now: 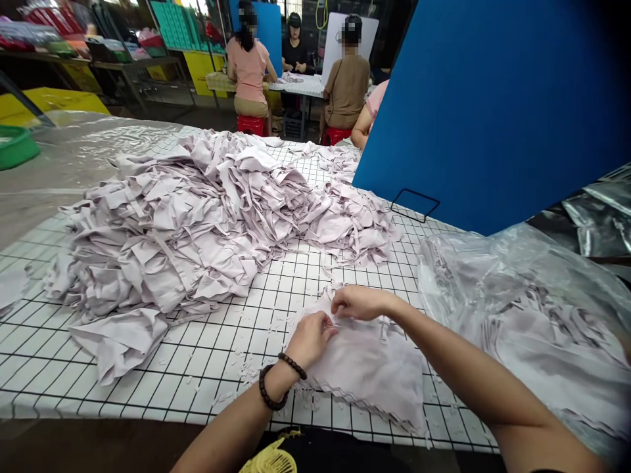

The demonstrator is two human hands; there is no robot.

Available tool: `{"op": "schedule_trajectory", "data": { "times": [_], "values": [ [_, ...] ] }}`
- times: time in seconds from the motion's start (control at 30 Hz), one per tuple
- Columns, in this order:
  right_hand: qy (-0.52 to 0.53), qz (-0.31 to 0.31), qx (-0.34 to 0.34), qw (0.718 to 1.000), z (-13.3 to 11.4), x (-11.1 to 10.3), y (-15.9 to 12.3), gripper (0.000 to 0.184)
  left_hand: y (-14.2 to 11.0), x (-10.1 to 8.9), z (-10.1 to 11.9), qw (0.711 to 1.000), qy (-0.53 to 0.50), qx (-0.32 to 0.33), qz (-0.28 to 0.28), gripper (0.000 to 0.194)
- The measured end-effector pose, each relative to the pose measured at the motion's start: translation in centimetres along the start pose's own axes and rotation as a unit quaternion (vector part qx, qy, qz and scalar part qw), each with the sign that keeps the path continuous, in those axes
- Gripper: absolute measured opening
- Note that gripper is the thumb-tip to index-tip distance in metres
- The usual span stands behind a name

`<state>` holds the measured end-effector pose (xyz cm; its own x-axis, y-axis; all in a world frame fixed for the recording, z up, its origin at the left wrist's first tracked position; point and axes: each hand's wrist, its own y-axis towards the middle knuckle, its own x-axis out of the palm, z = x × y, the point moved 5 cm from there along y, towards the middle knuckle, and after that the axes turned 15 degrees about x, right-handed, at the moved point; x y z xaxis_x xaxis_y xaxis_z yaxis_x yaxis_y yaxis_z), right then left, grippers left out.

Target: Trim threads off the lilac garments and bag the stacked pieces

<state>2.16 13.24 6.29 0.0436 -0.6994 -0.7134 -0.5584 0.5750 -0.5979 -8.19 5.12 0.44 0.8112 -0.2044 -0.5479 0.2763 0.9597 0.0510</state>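
Observation:
A pale lilac-grey fabric piece (374, 368) with a wavy cut edge lies in front of me, in what looks like a small stack. My left hand (310, 338), with two dark bead bracelets on the wrist, pinches it near its upper left edge. Just above and to the right, my right hand (362, 302) is closed with its fingertips at the same edge; its thumb and finger seem to pinch the cloth there. Small white scraps (246, 368) are scattered on the table to the left of the hands.
A large heap of matching fabric pieces (172, 236) covers the left and middle of the grid-patterned tablecloth (207, 368). To the right sits a clear plastic bag (473, 269) with more fabric. A blue board (483, 112) stands behind it. Several people work beyond.

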Motion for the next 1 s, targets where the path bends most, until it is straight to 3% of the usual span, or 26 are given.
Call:
{"op": "schedule_trajectory", "data": {
  "times": [0.07, 0.17, 0.27, 0.37, 0.43, 0.5, 0.53, 0.6, 0.63, 0.7, 0.73, 0.83, 0.93, 1.0],
  "values": [
    [0.035, 0.044, 0.022, 0.998, 1.0, -1.5, 1.2, 0.021, -0.3, 0.0, -0.1, 1.000, -0.002, -0.013, 0.018, 0.022],
    [0.028, 0.213, 0.085, 0.973, 1.2, -3.5, 3.2, 0.028, -0.8, -0.1, 0.1, 0.998, -0.021, -0.019, 0.048, 0.031],
    [0.085, 0.286, 0.031, 0.954, -3.0, -3.7, 6.0, 0.026, -1.2, -0.9, 0.6, 0.995, -0.067, -0.027, 0.071, 0.029],
    [0.166, 0.261, -0.037, 0.950, -9.7, -2.7, 9.9, 0.029, -2.0, -2.8, 1.4, 0.992, -0.104, -0.020, 0.064, 0.021],
    [0.222, 0.211, 0.000, 0.952, -13.2, -2.0, 12.7, 0.027, -2.9, -4.9, 1.5, 0.993, -0.110, -0.007, 0.053, 0.016],
    [0.260, 0.155, 0.026, 0.953, -15.1, -1.6, 14.5, 0.026, -4.0, -8.3, 0.9, 0.991, -0.091, -0.012, 0.095, 0.017],
    [0.277, 0.132, 0.022, 0.951, -15.3, -1.8, 14.7, 0.026, -4.6, -10.4, 0.2, 0.987, -0.054, -0.023, 0.149, 0.018],
    [0.341, 0.104, -0.020, 0.934, -14.1, -2.7, 13.7, 0.025, -6.1, -15.0, -1.1, 0.952, 0.079, -0.046, 0.291, 0.021],
    [0.411, 0.075, -0.055, 0.907, -12.7, -3.3, 12.7, 0.023, -6.8, -16.8, -1.7, 0.925, 0.156, -0.052, 0.343, 0.027],
    [0.564, 0.077, -0.094, 0.817, -8.4, -4.8, 10.1, 0.017, -6.9, -18.7, -2.7, 0.893, 0.266, -0.045, 0.361, 0.040],
    [0.619, 0.106, -0.088, 0.773, -5.8, -5.4, 8.8, 0.013, -6.4, -18.8, -3.3, 0.896, 0.291, -0.034, 0.335, 0.041],
    [0.696, 0.137, -0.035, 0.704, 0.2, -5.2, 5.8, 0.008, -4.4, -17.1, -4.2, 0.922, 0.308, 0.017, 0.233, 0.020],
    [0.708, 0.150, -0.003, 0.690, 2.6, -3.8, 4.4, 0.011, -3.2, -14.9, -4.2, 0.926, 0.324, 0.036, 0.191, 0.010],
    [0.704, 0.168, 0.006, 0.690, 2.9, -3.1, 4.1, 0.015, -3.1, -14.1, -4.2, 0.924, 0.333, 0.026, 0.184, 0.020]
  ]
}}
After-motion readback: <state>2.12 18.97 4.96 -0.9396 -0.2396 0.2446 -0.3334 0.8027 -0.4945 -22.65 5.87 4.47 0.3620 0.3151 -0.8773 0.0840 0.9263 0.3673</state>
